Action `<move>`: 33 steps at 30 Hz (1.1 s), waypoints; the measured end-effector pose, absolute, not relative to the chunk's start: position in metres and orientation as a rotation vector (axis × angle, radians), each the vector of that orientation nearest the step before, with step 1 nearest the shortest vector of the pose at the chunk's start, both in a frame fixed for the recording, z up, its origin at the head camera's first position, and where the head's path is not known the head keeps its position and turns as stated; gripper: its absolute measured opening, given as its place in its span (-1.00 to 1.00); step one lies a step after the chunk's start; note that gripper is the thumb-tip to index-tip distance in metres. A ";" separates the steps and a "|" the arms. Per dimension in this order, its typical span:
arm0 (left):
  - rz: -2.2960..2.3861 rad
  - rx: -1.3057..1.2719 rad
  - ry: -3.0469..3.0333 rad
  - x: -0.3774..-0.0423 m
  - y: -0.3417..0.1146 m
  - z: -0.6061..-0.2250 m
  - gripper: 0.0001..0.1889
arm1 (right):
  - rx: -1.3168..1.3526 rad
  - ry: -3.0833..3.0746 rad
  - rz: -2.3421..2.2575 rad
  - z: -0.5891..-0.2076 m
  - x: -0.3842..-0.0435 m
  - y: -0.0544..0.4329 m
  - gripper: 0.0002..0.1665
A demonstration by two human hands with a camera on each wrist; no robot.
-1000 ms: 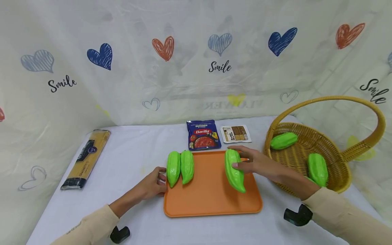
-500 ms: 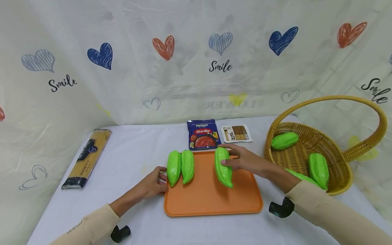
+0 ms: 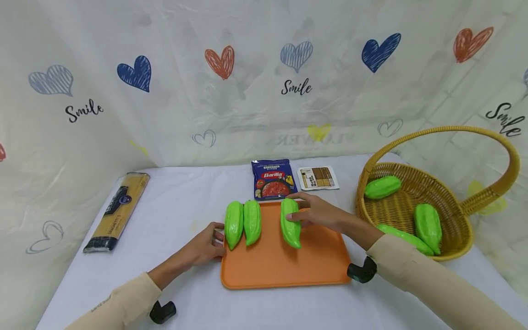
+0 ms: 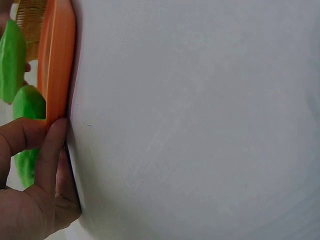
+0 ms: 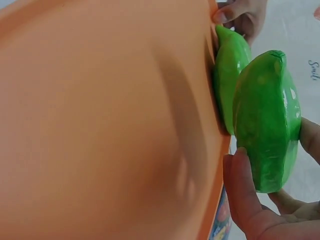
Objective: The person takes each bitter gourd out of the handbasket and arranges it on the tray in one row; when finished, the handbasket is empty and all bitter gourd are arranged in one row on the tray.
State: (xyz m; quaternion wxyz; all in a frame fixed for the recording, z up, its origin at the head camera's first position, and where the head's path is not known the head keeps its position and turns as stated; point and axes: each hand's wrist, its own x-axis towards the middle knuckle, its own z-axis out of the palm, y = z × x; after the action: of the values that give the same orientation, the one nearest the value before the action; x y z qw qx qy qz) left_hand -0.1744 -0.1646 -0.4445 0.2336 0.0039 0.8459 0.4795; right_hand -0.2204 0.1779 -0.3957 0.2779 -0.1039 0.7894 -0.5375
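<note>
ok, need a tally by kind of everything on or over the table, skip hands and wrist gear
Orange tray: 1
Wicker basket: 1
Green vegetables: 6 visible (2 on tray, 1 in right hand, 3 in basket)
Packets: 3 (spaghetti pack, blue Barilla pouch, small white packet)
Total: 11

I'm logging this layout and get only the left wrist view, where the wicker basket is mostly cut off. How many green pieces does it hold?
Observer: The head view shows three green pieces in the wicker basket.
Operator: And how many lie on the tray beside the left hand?
Observer: Two more green pieces, side by side.
Operator: What lies beyond the tray's far edge?
Observer: A blue Barilla pouch and, to its right, a small packet.
</note>
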 end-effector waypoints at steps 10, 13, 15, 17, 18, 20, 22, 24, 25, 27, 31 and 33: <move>1.318 0.000 2.321 -0.178 -0.163 -0.441 -0.21 | -0.289 2.142 -1.401 -0.398 -0.227 0.168 -0.12; 1.321 -0.001 2.320 -0.178 -0.162 -0.441 -0.21 | -0.300 2.118 -1.419 -0.400 -0.231 0.165 -0.09; 1.320 0.001 2.319 -0.178 -0.162 -0.441 -0.22 | -0.301 2.103 -1.427 -0.402 -0.233 0.162 -0.08; 1.316 0.002 2.323 -0.178 -0.163 -0.441 -0.22 | -0.298 2.099 -1.428 -0.403 -0.235 0.159 -0.07; 1.312 0.004 2.325 -0.178 -0.163 -0.441 -0.22 | -0.303 2.101 -1.419 -0.403 -0.235 0.158 -0.08; 1.306 0.007 2.329 -0.178 -0.163 -0.440 -0.21 | -0.309 2.103 -1.411 -0.405 -0.237 0.155 -0.10; 1.302 0.004 2.333 -0.177 -0.163 -0.440 -0.21 | -0.319 2.104 -1.401 -0.406 -0.238 0.152 -0.12; 1.300 -0.001 2.336 -0.176 -0.163 -0.440 -0.21 | -0.325 2.126 -1.380 -0.407 -0.239 0.149 -0.14; 1.301 0.000 2.337 -0.176 -0.163 -0.440 -0.21 | -0.325 2.138 -1.373 -0.407 -0.239 0.147 -0.15; 1.305 -0.005 2.335 -0.175 -0.163 -0.441 -0.22 | -0.334 2.167 -1.349 -0.406 -0.239 0.144 -0.16; 1.313 -0.001 2.332 -0.174 -0.163 -0.442 -0.22 | -0.341 2.209 -1.326 -0.406 -0.239 0.138 -0.19; 1.316 -0.003 2.331 -0.174 -0.163 -0.444 -0.22 | -0.334 2.216 -1.323 -0.406 -0.239 0.136 -0.21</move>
State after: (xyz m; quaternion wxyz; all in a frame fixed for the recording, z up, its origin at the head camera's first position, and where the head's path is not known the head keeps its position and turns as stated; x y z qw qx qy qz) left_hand -0.1737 -0.1629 -0.4437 0.2304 -0.0009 0.8474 0.4783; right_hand -0.2388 0.1356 -0.4063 0.2664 -0.1239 0.8207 -0.4901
